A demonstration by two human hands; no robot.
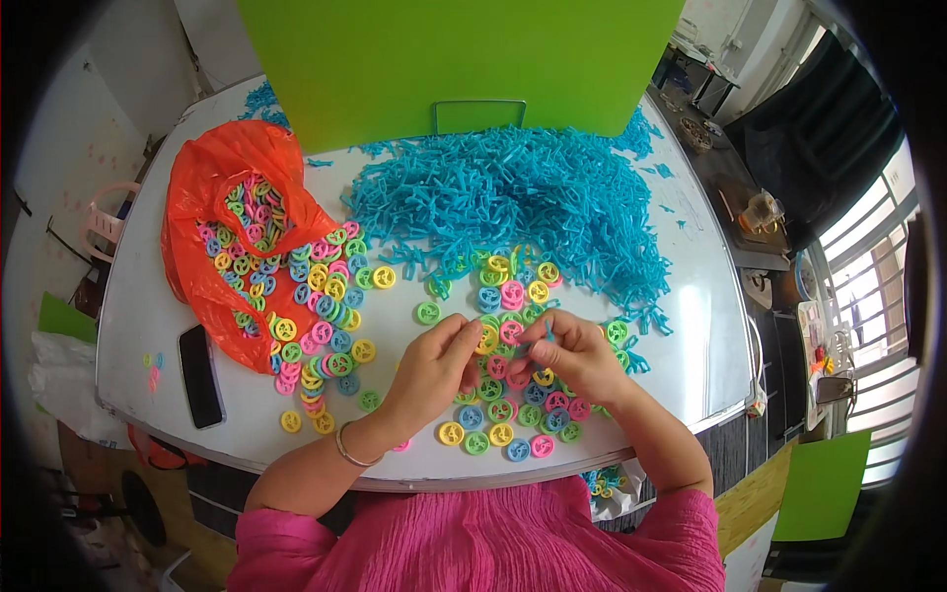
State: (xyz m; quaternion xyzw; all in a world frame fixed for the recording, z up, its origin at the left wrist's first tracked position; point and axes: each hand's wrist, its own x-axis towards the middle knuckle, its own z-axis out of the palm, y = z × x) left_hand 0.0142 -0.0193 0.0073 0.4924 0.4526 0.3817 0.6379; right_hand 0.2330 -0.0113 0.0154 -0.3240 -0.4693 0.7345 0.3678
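A phone (pixel 202 377) lies at the left of the white bench (pixel 138 326), just beside an open red bag (pixel 192 187) spilling multicoloured wheels (pixel 258 212) onto the top. At centre, the left hand (pixel 432 367) pinches a yellow wheel (pixel 486 338) over a loose spread of more wheels, with a green board (pixel 464 59) standing behind a broad blue heap (pixel 513 187) beyond. To its right, near but apart, the right hand (pixel 582 362) grips a small blue piece (pixel 549 332) between thumb and fingers, above the same spread.
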